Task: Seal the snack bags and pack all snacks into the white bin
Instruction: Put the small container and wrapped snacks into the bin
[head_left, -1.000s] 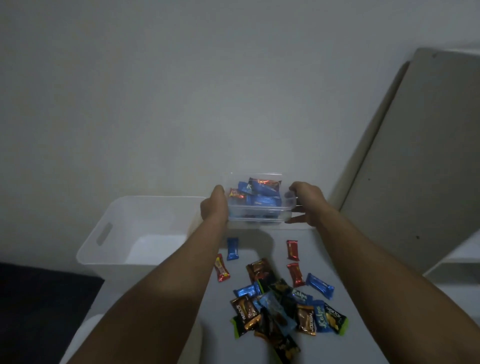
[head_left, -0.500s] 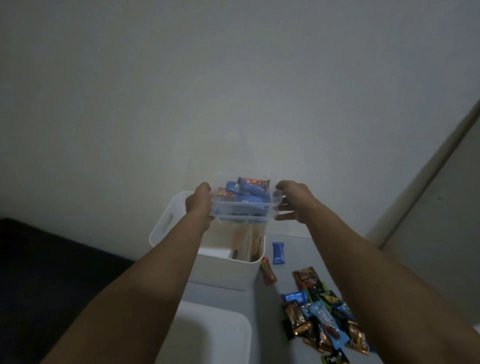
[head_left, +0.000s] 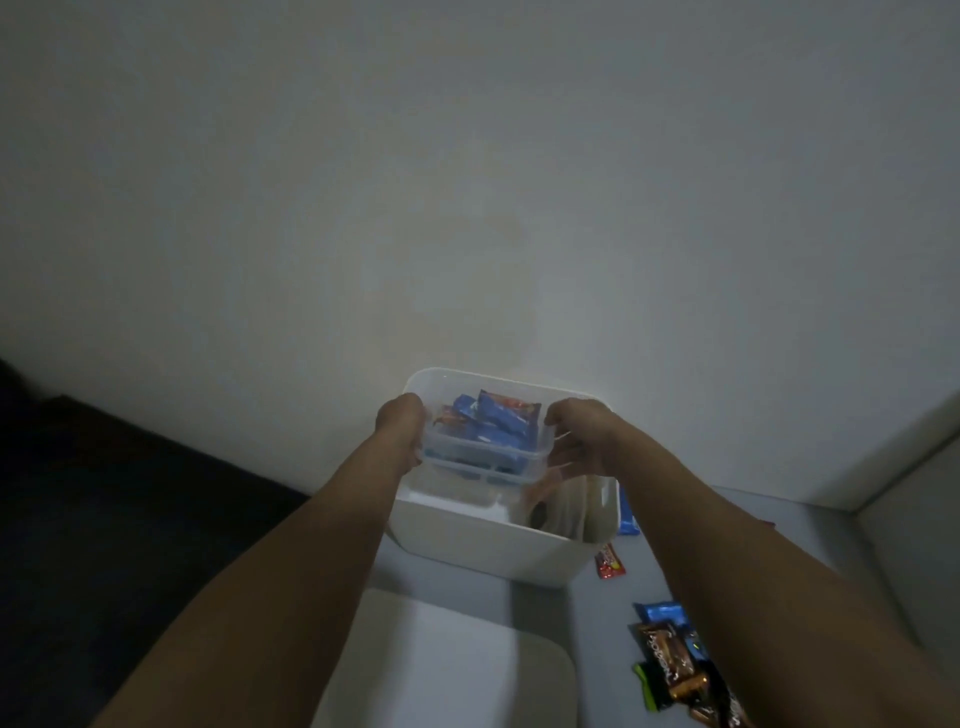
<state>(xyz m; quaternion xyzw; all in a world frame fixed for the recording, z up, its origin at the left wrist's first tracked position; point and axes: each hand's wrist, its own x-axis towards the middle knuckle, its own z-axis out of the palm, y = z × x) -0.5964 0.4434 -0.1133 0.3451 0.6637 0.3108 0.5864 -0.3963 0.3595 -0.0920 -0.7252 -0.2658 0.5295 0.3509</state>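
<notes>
A small clear plastic container with several blue and red snack packets in it hangs over the open white bin. My left hand grips the container's left end and my right hand grips its right end. Something brownish and clear lies inside the white bin at the right, too dim to name. Loose snack packets in blue, brown and green lie on the grey table at the lower right.
A red packet and a blue packet lie just right of the bin. A flat white lid rests on the table below the bin. A wall stands close behind; dark floor lies at the left.
Both hands have carried the clear container leftward from above the table to over the white bin and a little lower. The view has swung left, so the loose packets sit at the right edge.
</notes>
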